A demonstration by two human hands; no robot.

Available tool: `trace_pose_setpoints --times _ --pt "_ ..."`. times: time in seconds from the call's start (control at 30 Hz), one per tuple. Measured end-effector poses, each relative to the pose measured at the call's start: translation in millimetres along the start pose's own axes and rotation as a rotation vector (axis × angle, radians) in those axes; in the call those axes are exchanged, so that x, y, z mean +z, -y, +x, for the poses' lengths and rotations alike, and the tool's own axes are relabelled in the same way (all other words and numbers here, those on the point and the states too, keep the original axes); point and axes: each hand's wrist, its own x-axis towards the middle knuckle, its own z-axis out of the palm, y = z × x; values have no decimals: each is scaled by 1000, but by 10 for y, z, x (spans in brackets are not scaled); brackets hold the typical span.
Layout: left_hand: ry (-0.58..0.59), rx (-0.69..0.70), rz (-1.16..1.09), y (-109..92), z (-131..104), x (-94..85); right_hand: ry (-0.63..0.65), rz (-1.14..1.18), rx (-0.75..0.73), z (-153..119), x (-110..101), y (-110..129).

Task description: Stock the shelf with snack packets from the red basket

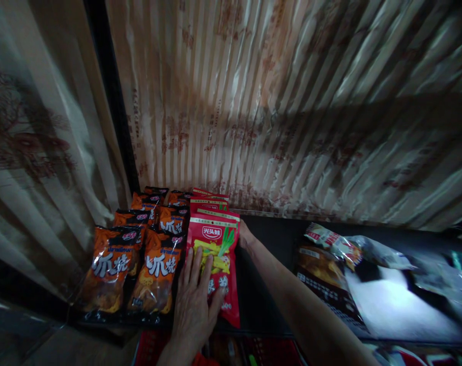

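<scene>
A red snack bag (233, 274) with a green and yellow picture stands at the front of a row of like red bags (200, 203) on a dark shelf. My left hand (196, 295) lies flat against its front, fingers spread and pointing up. At the upper right edge of that bag is my right hand (245, 236), its fingers hidden behind the red bags; whether they grip cannot be seen. Just left of the red row, orange and black snack bags (156, 274) stand in two rows, one behind another.
A brown and black package (322, 274) and a white and red packet (330, 239) lie farther right on the shelf (269, 300), with clear plastic wrapping (379, 251) beside them. A pleated patterned curtain (231, 117) hangs behind. A dark post (114, 86) rises at the left. More packages sit below.
</scene>
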Motion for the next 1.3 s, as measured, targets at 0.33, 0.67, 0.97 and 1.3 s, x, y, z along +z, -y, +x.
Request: trace_pose_setpoints --times 0.33,0.67,0.97,1.3 --pt "3 16 19 -2 0 -15 3 65 18 48 9 -35" --pt "18 17 -20 12 9 -20 -17 -29 13 33 9 22" --pt "22 12 -26 14 5 -6 -191 -374 -193 382 -75 515" --pt "20 -22 -37 1 5 -11 2 -1063 -377 729 578 888"
